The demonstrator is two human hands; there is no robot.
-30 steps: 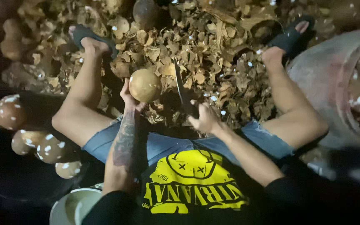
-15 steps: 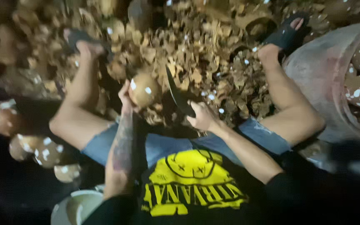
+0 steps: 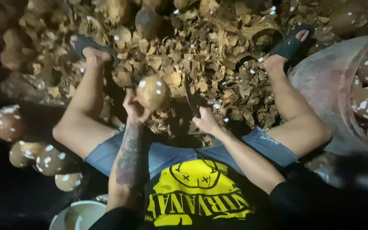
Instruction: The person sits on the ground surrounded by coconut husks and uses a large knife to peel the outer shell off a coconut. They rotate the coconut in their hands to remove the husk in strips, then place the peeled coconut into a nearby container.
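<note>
Husk scraps (image 3: pixel 218 55) covered the ground between my feet. Peeled coconuts (image 3: pixel 43 157) lay to my left; more sat in a grey tub (image 3: pixel 329 85) on my right. My left hand (image 3: pixel 133 110) cupped a coconut (image 3: pixel 153 92) from below, fingers wrapped round it. My right hand (image 3: pixel 206 122) was clenched on a dark blade (image 3: pixel 190 97), just beside the coconut.

Left hand (image 3: pixel 133 108) raised toward twelve o'clock, fingers cupped and closed — tattooed forearm upright. Right hand (image 3: pixel 206 121) at its three o'clock — fisted, forearm angling to five o'clock.
</note>
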